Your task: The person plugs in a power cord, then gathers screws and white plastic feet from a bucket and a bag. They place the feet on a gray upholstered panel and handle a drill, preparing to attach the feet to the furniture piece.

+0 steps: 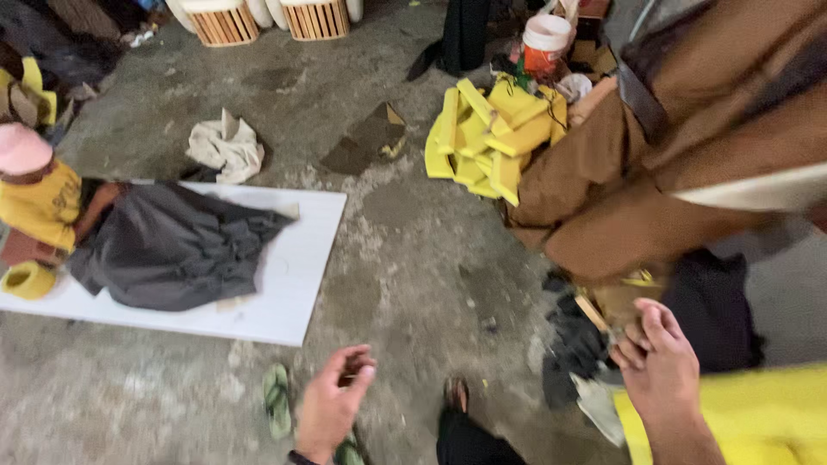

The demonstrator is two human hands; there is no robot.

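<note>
My right hand (659, 366) is at the lower right, its fingers closed around the bottom end of a large brown fabric-covered piece (646, 172), which is blurred and fills the upper right. A short wooden strip (593, 313) sticks out just above the fingers. My left hand (332, 403) hovers low over the concrete floor at the bottom centre. Its fingers are loosely curled and I see nothing in them. A green sandal (276, 400) lies just left of it.
Yellow foam pieces (491, 138) are piled beside the brown piece. A white board (297, 284) on the floor carries a dark grey cloth (172, 245); a person in a yellow shirt (39, 202) sits at its left end. A white rag (228, 146), cardboard scrap (366, 138), orange-and-white tub (545, 43) and slatted wooden baskets (314, 19) lie farther off.
</note>
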